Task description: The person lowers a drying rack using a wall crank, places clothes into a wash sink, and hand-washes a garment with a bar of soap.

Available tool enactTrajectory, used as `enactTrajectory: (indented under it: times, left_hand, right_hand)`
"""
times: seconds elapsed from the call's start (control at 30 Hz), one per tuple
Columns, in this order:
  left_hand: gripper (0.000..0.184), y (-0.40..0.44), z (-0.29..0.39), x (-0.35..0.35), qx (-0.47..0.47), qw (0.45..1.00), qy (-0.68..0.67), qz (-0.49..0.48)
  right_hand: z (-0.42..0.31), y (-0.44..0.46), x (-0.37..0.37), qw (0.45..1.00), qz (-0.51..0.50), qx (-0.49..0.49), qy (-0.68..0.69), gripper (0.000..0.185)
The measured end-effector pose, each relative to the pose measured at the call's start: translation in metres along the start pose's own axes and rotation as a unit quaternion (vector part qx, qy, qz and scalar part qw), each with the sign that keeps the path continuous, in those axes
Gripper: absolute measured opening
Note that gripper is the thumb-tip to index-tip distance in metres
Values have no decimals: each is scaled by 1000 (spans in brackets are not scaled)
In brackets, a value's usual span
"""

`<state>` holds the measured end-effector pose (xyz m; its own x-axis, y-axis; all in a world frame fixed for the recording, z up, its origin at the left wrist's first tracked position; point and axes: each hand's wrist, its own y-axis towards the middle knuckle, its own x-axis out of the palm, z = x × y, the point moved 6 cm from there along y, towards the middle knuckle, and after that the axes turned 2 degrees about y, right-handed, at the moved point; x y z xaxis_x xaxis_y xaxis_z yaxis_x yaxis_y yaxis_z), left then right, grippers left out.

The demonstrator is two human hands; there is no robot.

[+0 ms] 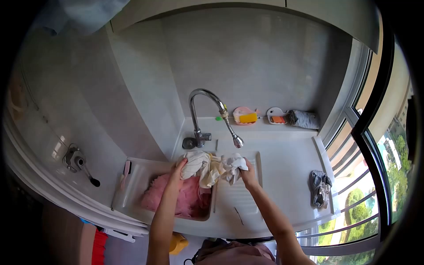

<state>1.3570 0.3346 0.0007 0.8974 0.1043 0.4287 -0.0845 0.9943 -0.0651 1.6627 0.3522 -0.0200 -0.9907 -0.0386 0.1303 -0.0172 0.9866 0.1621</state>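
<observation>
Evidently, the left fingers (181,164) and right fingers (247,166) clasp opposite ends of bunched pale cloth (213,168), sagging between them above the sink rim (213,206), so a slack left grip could drop it onto pink fabric (187,201) below, risking dye stains.

The person wears a dusty-pink top (238,255); the forearms (162,216) and hands (178,169) are bare.

Has smooth gray walls (247,57) far and left, with 1 white counter (287,154) below and a pale floor (132,252) near. Lets in daylight at right through a dark-framed window (369,137), past bars (354,204) and green trees (360,213).
</observation>
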Motion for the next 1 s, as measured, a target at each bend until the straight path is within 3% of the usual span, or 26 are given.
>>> enactTrajectory:
  times: [0.03,0.07,0.1,0.13,0.3,0.33,0.4,0.5,0.57,0.6,0.63,0.7,0.77,0.83,0.97,1.0]
  left_hand:
    - [41,-4,6,-10,11,999,26,41]
    - [41,-9,16,-31,12,998,27,51]
    - [43,-12,36,-38,129,918,371,57]
    - [45,-19,42,-35,224,712,663,53]
    - [48,-9,-30,-3,210,637,742,11]
    - [47,-7,-55,18,191,626,756,-24]
    - [46,-5,-75,25,173,608,773,-47]
    - [41,11,-131,38,248,505,811,-159]
    - [44,21,-159,31,243,411,855,-201]
    - [44,23,-163,28,203,378,879,-206]
    - [40,31,-178,18,141,372,892,-215]
    - [38,41,-191,6,125,347,904,-218]
    - [34,38,-182,-4,118,366,903,-194]
    - [27,31,-184,-23,70,308,920,-232]
    - [25,16,-153,-35,57,308,924,-220]
    - [24,11,-139,-38,101,328,917,-204]
  right_hand:
    - [-14,-2,-5,999,39,-27,-15,21]
    - [-24,0,-9,998,55,26,-9,19]
    - [-20,2,-11,998,53,28,-19,21]
    - [-15,1,-13,996,78,27,-34,23]
    - [5,-8,-40,971,151,31,-182,42]
    - [4,-20,-51,940,160,72,-292,52]
    - [10,-24,-56,946,159,67,-275,55]
    - [17,-40,-87,936,194,52,-289,62]
    - [-18,-61,-88,733,242,-43,-634,71]
    - [-57,-76,-70,670,260,-115,-686,54]
    - [-61,-90,-77,664,262,-101,-693,54]
    - [-36,-94,-74,841,10,13,-541,26]
    - [-22,-126,-51,869,-99,172,-453,19]
    - [-4,-152,-31,816,-173,118,-538,25]
    - [15,-164,-20,799,-200,151,-547,22]
    - [23,-167,-15,766,-210,135,-593,20]
